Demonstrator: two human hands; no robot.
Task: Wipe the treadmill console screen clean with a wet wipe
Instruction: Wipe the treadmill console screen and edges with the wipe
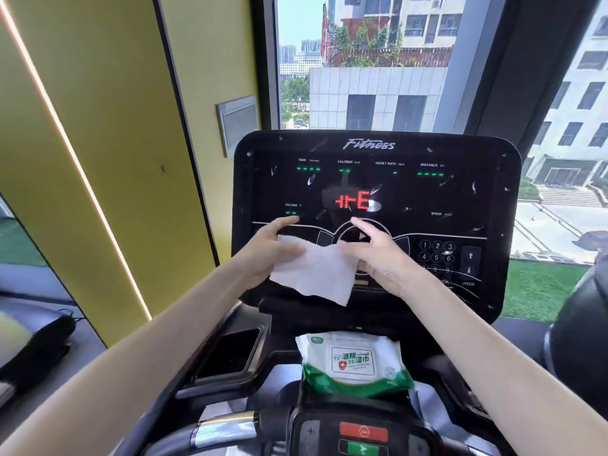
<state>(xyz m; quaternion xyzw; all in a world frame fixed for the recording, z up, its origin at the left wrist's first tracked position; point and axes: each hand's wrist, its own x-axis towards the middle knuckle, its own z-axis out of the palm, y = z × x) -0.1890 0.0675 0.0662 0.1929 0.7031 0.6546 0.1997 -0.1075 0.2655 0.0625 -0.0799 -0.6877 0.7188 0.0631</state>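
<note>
The black treadmill console screen (427, 199) stands ahead, lit with red and green digits and flecked with whitish smears. A white wet wipe (316, 274) hangs unfolded in front of its lower half. My left hand (269, 248) pinches the wipe's upper left edge with thumb over it, fingers stretched toward the screen. My right hand (378, 255) pinches the wipe's upper right edge, index finger pointing up-left. Neither hand plainly touches the screen.
A green and white wet wipe pack (355, 363) lies on the tray below the console. A dark phone-like slab (230, 353) sits in the left tray pocket. Red and green buttons (363, 439) are on the handlebar hub. Yellow wall to the left, window behind.
</note>
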